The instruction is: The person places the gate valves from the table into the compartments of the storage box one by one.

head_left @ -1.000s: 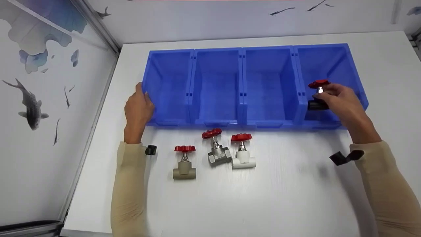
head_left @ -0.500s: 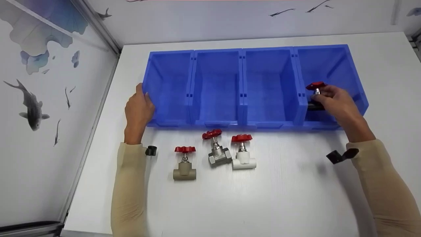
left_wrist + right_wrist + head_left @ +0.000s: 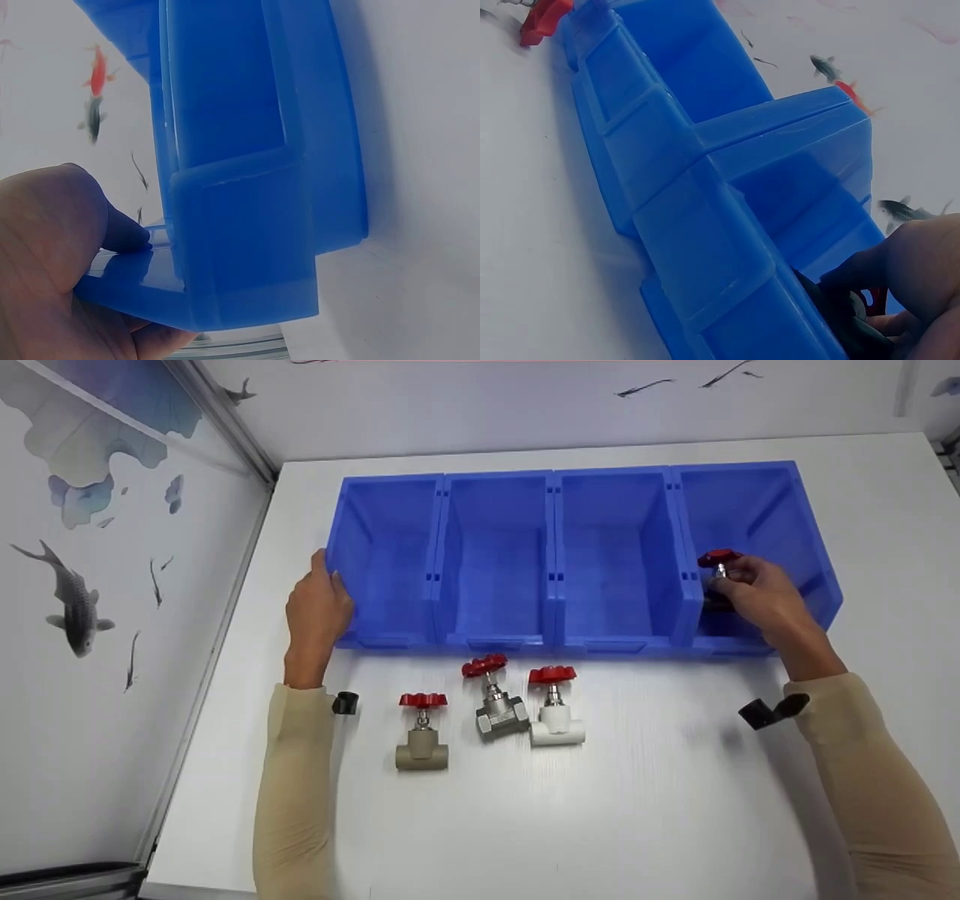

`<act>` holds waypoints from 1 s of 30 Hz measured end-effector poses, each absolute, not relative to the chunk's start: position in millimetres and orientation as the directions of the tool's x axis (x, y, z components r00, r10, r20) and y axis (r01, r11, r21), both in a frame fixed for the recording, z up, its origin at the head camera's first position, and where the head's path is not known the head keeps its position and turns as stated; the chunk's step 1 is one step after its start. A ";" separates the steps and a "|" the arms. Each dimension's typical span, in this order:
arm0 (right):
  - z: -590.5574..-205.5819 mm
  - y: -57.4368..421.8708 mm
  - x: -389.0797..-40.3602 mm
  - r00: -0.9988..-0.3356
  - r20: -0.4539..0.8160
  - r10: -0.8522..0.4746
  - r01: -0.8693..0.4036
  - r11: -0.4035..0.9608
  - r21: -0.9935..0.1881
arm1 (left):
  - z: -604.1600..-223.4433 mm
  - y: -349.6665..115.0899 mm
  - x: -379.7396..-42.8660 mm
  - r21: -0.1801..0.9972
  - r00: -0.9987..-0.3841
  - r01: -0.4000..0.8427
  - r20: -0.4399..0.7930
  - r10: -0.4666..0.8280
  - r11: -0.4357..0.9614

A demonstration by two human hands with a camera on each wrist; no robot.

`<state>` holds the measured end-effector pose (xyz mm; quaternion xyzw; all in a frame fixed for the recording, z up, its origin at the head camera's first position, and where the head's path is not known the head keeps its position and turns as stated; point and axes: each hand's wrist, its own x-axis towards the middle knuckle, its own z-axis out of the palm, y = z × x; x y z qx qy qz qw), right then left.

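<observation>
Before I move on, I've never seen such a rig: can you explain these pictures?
No machine here, just a person working bare-handed. The wide view comes from a camera on the head; the two close ones from cameras on each wrist. Four blue bins stand in a row on a white table. In front lie a beige valve, a metal valve and a white valve, each with a red handwheel. The left hand grips the leftmost bin; the right hand holds a dark valve inside the rightmost bin.
</observation>
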<state>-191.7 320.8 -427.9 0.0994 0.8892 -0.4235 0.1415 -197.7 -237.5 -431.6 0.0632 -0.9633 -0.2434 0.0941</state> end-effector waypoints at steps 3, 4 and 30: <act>-429.3 320.7 -193.1 -0.940 -0.337 0.055 0.295 0.624 -0.724 | -431.2 -237.4 -198.1 0.482 -0.975 -0.079 0.146 -0.169 0.873; -429.8 321.2 -193.4 -0.940 -0.336 0.053 0.294 0.625 -0.723 | -431.2 -237.5 -198.2 0.481 -0.975 -0.079 0.146 -0.169 0.873; -438.1 323.6 -200.8 -0.935 -0.355 0.025 0.285 0.650 -0.704 | -431.6 -237.4 -198.8 0.472 -0.973 -0.090 0.145 -0.178 0.877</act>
